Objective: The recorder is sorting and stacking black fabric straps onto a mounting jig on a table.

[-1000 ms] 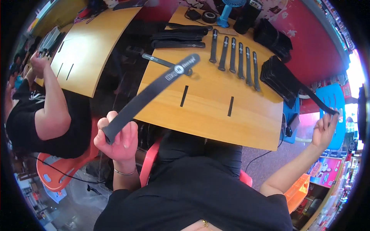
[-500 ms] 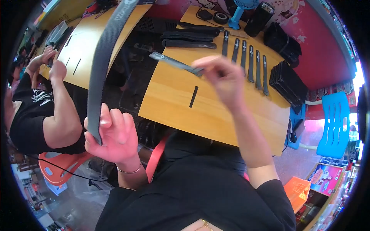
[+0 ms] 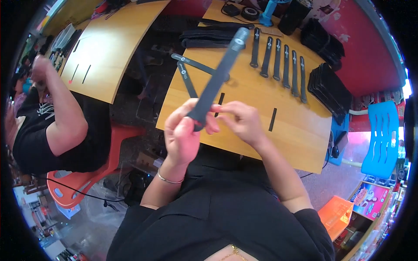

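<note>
My left hand [image 3: 180, 137] is closed around the lower end of a dark grey strap [image 3: 220, 74] with a rounded tip and pale print. The strap slants up and away to the right above the table. My right hand [image 3: 246, 124] is beside that lower end, thumb and forefinger bent together; whether anything is between them is too small to make out. At the table's left, one similar strap [image 3: 196, 64] lies slantwise, and a second strap [image 3: 187, 80] crosses near its outer end. Several more straps [image 3: 278, 61] lie in a row on the far right part.
Behind the straps on the wooden table [image 3: 244, 143] is a bundle of folded dark bands [image 3: 213, 39]. A stack of black pieces [image 3: 328, 93] stands at right, near a blue chair [image 3: 381, 139]. Left, a co-worker's arm [image 3: 65, 108] is over another table [image 3: 102, 48].
My left hand has moved right, over the table, holding a strap. My right hand has come down and closer to it. A second strap now shows at the table's left.
</note>
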`<move>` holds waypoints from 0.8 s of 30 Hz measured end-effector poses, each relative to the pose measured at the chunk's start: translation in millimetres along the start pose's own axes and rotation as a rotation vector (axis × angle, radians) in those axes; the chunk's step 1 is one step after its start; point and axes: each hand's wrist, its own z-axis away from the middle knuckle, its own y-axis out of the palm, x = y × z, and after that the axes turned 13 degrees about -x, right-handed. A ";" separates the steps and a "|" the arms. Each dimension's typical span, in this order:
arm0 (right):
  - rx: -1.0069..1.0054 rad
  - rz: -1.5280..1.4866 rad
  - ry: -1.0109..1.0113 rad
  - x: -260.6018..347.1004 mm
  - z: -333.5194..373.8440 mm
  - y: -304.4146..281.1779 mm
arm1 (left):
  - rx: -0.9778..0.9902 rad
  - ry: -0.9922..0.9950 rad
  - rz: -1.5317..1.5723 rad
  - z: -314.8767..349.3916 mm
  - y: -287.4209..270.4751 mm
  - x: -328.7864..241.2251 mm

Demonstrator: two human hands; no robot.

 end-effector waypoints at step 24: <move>-0.446 0.117 -0.080 46.7 18.2 -84.5 | 0.045 -0.526 0.156 34.2 44.9 42.5</move>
